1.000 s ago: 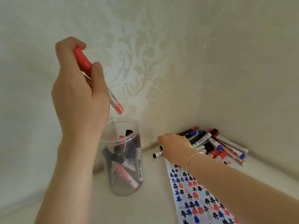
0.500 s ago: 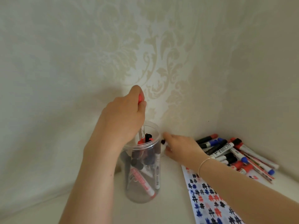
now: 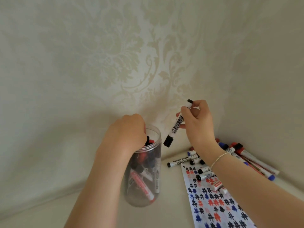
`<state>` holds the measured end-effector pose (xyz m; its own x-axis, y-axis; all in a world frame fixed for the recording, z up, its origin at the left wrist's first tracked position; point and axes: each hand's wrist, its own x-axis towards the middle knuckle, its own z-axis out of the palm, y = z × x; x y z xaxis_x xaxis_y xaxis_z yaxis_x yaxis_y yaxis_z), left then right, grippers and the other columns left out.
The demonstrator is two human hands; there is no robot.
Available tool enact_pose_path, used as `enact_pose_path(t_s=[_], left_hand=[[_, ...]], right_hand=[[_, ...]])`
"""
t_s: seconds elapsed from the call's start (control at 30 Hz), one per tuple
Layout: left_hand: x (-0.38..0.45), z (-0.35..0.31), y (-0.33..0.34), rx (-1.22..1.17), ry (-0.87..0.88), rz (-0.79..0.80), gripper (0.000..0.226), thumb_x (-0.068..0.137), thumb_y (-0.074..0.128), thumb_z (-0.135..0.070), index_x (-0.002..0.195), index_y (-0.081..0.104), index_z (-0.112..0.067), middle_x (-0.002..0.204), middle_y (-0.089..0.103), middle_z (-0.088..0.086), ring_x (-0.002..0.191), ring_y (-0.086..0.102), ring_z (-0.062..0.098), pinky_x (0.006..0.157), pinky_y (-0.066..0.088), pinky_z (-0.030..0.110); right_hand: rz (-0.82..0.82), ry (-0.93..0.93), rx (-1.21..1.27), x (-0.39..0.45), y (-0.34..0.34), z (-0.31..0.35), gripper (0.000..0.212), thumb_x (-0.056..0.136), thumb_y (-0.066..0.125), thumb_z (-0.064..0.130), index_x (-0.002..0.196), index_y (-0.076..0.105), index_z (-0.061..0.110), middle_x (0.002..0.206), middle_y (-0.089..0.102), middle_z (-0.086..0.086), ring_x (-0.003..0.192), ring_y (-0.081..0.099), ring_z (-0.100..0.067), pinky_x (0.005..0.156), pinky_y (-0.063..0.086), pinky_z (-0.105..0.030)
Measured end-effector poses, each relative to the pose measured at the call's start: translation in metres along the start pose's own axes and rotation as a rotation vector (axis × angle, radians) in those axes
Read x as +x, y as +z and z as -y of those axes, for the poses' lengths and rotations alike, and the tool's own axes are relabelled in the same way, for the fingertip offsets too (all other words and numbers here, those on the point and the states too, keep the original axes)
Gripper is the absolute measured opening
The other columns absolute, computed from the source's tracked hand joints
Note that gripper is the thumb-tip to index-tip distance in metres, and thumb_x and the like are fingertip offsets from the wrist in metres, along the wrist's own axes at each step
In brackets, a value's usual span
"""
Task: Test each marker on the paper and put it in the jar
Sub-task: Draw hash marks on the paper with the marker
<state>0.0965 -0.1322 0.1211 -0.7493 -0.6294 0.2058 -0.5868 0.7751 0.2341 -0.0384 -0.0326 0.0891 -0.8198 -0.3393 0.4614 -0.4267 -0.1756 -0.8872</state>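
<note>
A clear plastic jar stands on the pale surface with several black and red markers inside. My left hand is over the jar's mouth, its fingers dipping inside and hidden; a red marker end shows just below them. My right hand is raised to the right of the jar and pinches a black-capped white marker, which hangs cap down and tilted. A paper strip covered in black, red and blue hash marks lies to the right.
A pile of loose markers with black, red and blue caps lies in the corner behind the paper, some resting on its far end. Patterned walls close in directly behind the jar and on the right. A bracelet is on my right wrist.
My left hand came down from high up and brought the red marker into the jar's mouth. My right hand lifted a black marker off the pile into the air.
</note>
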Motion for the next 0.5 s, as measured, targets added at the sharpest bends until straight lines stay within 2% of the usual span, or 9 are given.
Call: enact_pose_path(t_s=[0.07,0.1,0.17,0.2,0.23,0.27,0.33,0.43,0.5], left_hand=[[-0.001,-0.003,-0.001,0.014,-0.019,0.012,0.014,0.087,0.059,-0.018,0.092,0.072,-0.021,0.097,0.067,0.003,0.087,0.063,0.024,0.074,0.050,0.032],[-0.003,-0.004,-0.004,0.027,-0.011,-0.044,0.016,0.089,0.057,-0.019,0.093,0.071,-0.024,0.099,0.067,0.002,0.088,0.063,0.024,0.073,0.047,0.032],[-0.010,-0.012,-0.014,0.000,0.040,-0.255,0.016,0.094,0.050,-0.025,0.095,0.066,-0.029,0.096,0.068,-0.005,0.085,0.064,0.020,0.072,0.047,0.031],[-0.015,-0.018,-0.018,-0.083,0.105,-0.353,0.016,0.095,0.048,-0.030,0.096,0.064,-0.030,0.092,0.069,-0.008,0.082,0.064,0.018,0.072,0.049,0.031],[-0.020,-0.025,-0.021,-0.193,0.172,-0.375,0.016,0.096,0.048,-0.035,0.098,0.062,-0.031,0.091,0.069,-0.011,0.081,0.065,0.015,0.072,0.050,0.030],[-0.025,-0.033,-0.021,-0.280,0.225,-0.323,0.019,0.095,0.049,-0.041,0.103,0.061,-0.030,0.093,0.068,-0.012,0.082,0.065,0.012,0.073,0.050,0.026],[-0.029,-0.050,-0.009,-0.285,0.281,-0.126,0.032,0.093,0.050,-0.049,0.112,0.056,-0.025,0.097,0.065,-0.010,0.080,0.063,0.009,0.071,0.050,0.024],[-0.021,-0.067,0.018,-0.299,0.330,0.034,0.022,0.097,0.047,-0.039,0.093,0.050,-0.018,0.081,0.063,-0.002,0.058,0.055,0.009,0.052,0.042,0.025],[-0.015,-0.071,0.026,-0.513,0.336,0.103,0.019,0.100,0.042,-0.030,0.093,0.050,-0.014,0.084,0.068,0.003,0.059,0.061,0.012,0.058,0.052,0.034]], right_hand=[[-0.010,0.002,0.007,-0.003,-0.002,0.006,0.013,0.094,0.052,0.016,0.089,0.046,0.026,0.081,0.070,-0.004,0.079,0.067,-0.017,0.076,0.056,-0.049],[-0.022,-0.004,0.007,-0.005,-0.004,0.009,0.013,0.094,0.052,0.016,0.089,0.045,0.026,0.079,0.069,-0.004,0.076,0.065,-0.018,0.075,0.056,-0.050],[-0.055,-0.008,0.026,-0.008,-0.008,0.016,0.010,0.095,0.051,0.016,0.090,0.046,0.023,0.077,0.069,-0.003,0.071,0.061,-0.017,0.074,0.055,-0.049],[-0.075,-0.004,0.052,-0.008,-0.010,0.020,0.006,0.095,0.050,0.016,0.093,0.046,0.021,0.076,0.068,-0.003,0.069,0.060,-0.016,0.073,0.055,-0.048],[-0.098,0.005,0.087,-0.009,-0.012,0.024,0.003,0.095,0.049,0.017,0.096,0.047,0.018,0.075,0.067,-0.003,0.067,0.059,-0.013,0.072,0.054,-0.045],[-0.124,0.016,0.124,-0.009,-0.013,0.028,0.003,0.096,0.049,0.018,0.098,0.048,0.016,0.073,0.065,-0.003,0.065,0.059,-0.011,0.071,0.054,-0.043],[-0.164,0.046,0.203,-0.009,-0.015,0.033,0.006,0.097,0.048,0.020,0.099,0.049,0.015,0.068,0.064,0.000,0.062,0.058,-0.010,0.067,0.054,-0.037],[-0.196,0.090,0.311,-0.009,-0.018,0.039,0.004,0.096,0.050,0.021,0.093,0.049,0.019,0.059,0.061,0.006,0.057,0.057,-0.011,0.063,0.050,-0.030],[-0.167,0.124,0.325,-0.007,-0.023,0.042,0.010,0.091,0.057,0.019,0.087,0.050,0.015,0.057,0.056,0.005,0.055,0.052,-0.012,0.059,0.047,-0.028]])
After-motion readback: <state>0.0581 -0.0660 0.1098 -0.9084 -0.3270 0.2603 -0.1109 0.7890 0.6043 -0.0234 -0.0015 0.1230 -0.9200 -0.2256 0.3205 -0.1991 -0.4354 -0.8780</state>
